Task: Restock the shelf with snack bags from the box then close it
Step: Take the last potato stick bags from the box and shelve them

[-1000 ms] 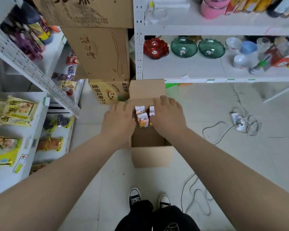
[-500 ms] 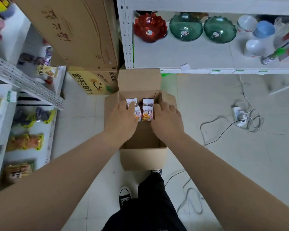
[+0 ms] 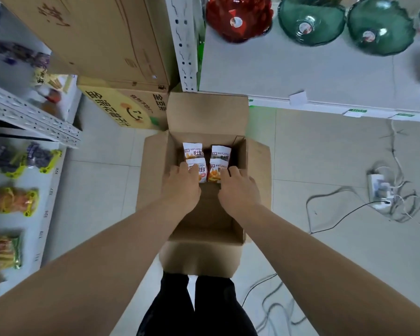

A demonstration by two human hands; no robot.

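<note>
Since half a second ago my view has dropped closer over the open brown cardboard box (image 3: 207,209), and the shoes below it have slipped out of sight. Both hands have stayed on the same pair of bags. Against the box's far wall stand four small white-and-orange snack bags (image 3: 192,150), upright, in two rows of two that touch each other.

The left hand (image 3: 181,187) reaches into the box with its fingers (image 3: 177,169) curled round the near-left bag (image 3: 201,169) — clamped on its upper part. The right hand (image 3: 239,190) mirrors it, its fingers (image 3: 233,170) clamped round the near-right bag (image 3: 215,171). The hands are apart, and bare cardboard shows between the wrists and across the box's nearer half.

The box's flaps are open: the far one up, the side ones out, the near one folded down towards my black trousers (image 3: 197,306). It sits on the pale tiled floor (image 3: 102,190).

Left of the box runs the white metal shelf (image 3: 47,214), which carries yellow-edged snack packs (image 3: 12,200). Beyond the box to the left, a yellow printed carton (image 3: 121,107) lies under a large plain brown carton (image 3: 83,37). Beyond it to the right, a second white shelf (image 3: 301,69) holds a red glass bowl (image 3: 238,18) and two green glass bowls (image 3: 310,20). Well right of the box — on the floor — lies a white power strip (image 3: 378,187) among tangled cables.
</note>
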